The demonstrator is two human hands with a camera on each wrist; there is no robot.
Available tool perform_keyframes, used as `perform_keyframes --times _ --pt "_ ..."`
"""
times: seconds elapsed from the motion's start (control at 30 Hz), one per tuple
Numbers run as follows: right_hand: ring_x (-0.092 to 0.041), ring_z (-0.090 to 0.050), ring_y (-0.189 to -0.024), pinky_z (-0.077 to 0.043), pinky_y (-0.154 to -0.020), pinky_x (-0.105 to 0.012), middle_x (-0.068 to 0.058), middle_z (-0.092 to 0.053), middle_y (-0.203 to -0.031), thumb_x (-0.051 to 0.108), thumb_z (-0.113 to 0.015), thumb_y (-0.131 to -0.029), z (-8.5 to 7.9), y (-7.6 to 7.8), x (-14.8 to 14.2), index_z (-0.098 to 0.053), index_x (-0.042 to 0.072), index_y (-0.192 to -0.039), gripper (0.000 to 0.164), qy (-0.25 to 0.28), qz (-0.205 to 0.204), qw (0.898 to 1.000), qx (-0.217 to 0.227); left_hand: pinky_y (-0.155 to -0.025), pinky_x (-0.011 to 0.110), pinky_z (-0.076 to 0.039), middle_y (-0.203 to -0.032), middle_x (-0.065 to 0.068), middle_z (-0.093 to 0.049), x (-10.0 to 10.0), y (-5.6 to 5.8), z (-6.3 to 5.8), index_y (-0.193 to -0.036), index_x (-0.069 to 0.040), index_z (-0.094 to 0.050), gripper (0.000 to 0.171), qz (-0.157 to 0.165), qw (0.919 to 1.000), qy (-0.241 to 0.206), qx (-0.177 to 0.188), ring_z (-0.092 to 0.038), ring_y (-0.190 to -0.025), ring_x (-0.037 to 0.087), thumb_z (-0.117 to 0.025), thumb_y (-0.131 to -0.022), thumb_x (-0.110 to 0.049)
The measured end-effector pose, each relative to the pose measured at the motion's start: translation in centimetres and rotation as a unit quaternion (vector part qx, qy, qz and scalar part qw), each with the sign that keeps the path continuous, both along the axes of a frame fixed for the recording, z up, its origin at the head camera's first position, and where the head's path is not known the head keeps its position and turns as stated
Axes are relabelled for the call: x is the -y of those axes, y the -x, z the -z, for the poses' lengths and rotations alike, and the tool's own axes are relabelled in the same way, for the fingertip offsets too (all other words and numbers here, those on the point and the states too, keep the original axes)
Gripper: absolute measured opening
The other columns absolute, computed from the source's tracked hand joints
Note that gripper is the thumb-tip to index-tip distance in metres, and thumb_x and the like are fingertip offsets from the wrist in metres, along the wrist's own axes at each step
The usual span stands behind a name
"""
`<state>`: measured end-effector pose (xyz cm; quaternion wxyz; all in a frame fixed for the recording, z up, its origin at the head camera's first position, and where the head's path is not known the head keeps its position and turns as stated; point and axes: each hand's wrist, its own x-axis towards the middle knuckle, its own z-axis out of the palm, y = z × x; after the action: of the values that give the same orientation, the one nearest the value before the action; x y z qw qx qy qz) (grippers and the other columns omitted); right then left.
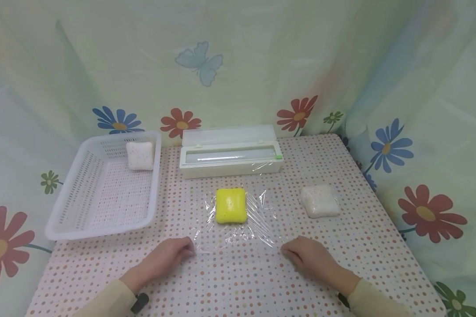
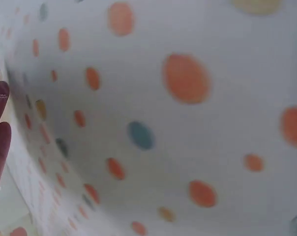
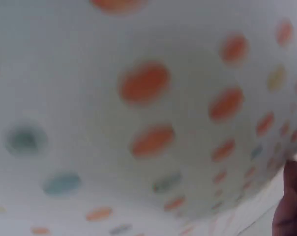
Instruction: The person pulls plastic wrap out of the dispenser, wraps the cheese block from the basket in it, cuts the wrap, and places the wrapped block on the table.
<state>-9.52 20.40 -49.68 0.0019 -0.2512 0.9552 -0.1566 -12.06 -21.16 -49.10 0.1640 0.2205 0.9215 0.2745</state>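
Note:
A yellow block with rounded corners [image 1: 231, 207], like a bar of soap, rests on a spread sheet of clear cling film [image 1: 259, 224] in the middle of the table. At the film's near left corner, my left hand [image 1: 168, 257] has its fingers curled and pinches the edge. My right hand [image 1: 311, 259] pinches the near right corner the same way. Only fingertips [image 2: 0, 142] show at the left wrist view's edge, and fingers [image 3: 288, 211] at the right wrist view's edge. The film between the fingers is hard to see there.
Behind the block stands a white film dispenser [image 1: 232, 169] with its lid raised. A white plastic basket [image 1: 154, 198] at the left holds a pale speckled block [image 1: 140, 155]. Another pale block [image 1: 320, 201], seemingly film-wrapped, lies at the right on the dotted tablecloth [image 1: 238, 286].

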Motion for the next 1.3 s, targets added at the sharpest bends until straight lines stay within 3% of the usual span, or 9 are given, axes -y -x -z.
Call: perform_keyframes --times 0.17,0.33,0.6,0.8,1.03,1.3 --pt "0.001 -0.062 -0.078 -0.058 -0.075 -0.029 0.013 -0.074 -0.09 0.024 -0.065 -0.1 -1.4 2.0 -0.4 -0.076 0.022 -0.097 0.012 0.06 0.037 0.99 0.121 -0.07 0.021 -0.052 -0.086 -0.013 -0.067 0.4 1.1 -0.5 -0.098 -0.024 -0.065 0.005 -0.022 0.999 -0.03 0.024 -0.055 -0.071 -0.001 -0.062 -0.101 -0.026" --pt "0.001 -0.055 -0.073 -0.05 -0.067 -0.022 0.008 -0.074 -0.094 0.024 -0.064 -0.1 -2.4 4.0 -0.8 -0.076 0.018 -0.099 0.014 0.097 0.069 0.974 0.19 -0.081 0.024 -0.057 -0.092 -0.014 -0.073 0.5 2.4 -1.0 -0.097 -0.024 -0.065 0.005 -0.036 0.9978 -0.051 0.022 -0.068 -0.089 0.003 -0.063 -0.1 -0.022" --pt "-0.003 -0.054 -0.072 -0.049 -0.066 -0.022 -0.001 -0.076 -0.094 0.023 -0.063 -0.101 -3.5 7.3 -1.0 -0.076 0.011 -0.099 0.018 0.124 0.046 0.974 0.182 -0.07 0.022 -0.055 -0.088 -0.004 -0.074 0.6 4.7 -1.9 -0.098 -0.015 -0.065 0.006 -0.062 0.9926 -0.102 0.022 -0.072 -0.086 0.017 -0.061 -0.101 -0.014" --pt "-0.007 -0.058 -0.075 -0.05 -0.067 -0.024 -0.006 -0.076 -0.094 0.023 -0.063 -0.102 -4.3 9.6 -0.8 -0.075 0.007 -0.099 0.021 0.134 0.047 0.977 0.161 -0.072 0.025 -0.057 -0.089 -0.001 -0.074 0.4 6.4 -2.7 -0.101 -0.01 -0.066 0.006 -0.092 0.9888 -0.117 0.013 -0.073 -0.087 0.019 -0.06 -0.102 -0.013" --pt "-0.029 -0.069 -0.088 -0.052 -0.071 -0.029 -0.011 -0.077 -0.101 0.022 -0.06 -0.104 -4.8 12.0 -0.8 -0.074 0.002 -0.102 0.024 0.153 0.079 0.969 0.176 -0.081 0.035 -0.059 -0.092 0.005 -0.074 -1.3 8.1 -3.1 -0.106 -0.007 -0.063 0.012 -0.156 0.9785 -0.135 -0.004 -0.073 -0.092 0.022 -0.056 -0.104 -0.015" --pt "-0.027 -0.07 -0.098 -0.058 -0.084 -0.042 -0.012 -0.076 -0.106 0.025 -0.056 -0.106 -4.4 14.3 -0.3 -0.072 0.002 -0.109 0.029 0.148 0.119 0.964 0.185 -0.073 0.029 -0.053 -0.095 0.012 -0.072 -2.9 9.9 -3.1 -0.108 -0.007 -0.062 0.013 -0.219 0.9659 -0.135 -0.028 -0.069 -0.09 0.025 -0.055 -0.104 -0.017"
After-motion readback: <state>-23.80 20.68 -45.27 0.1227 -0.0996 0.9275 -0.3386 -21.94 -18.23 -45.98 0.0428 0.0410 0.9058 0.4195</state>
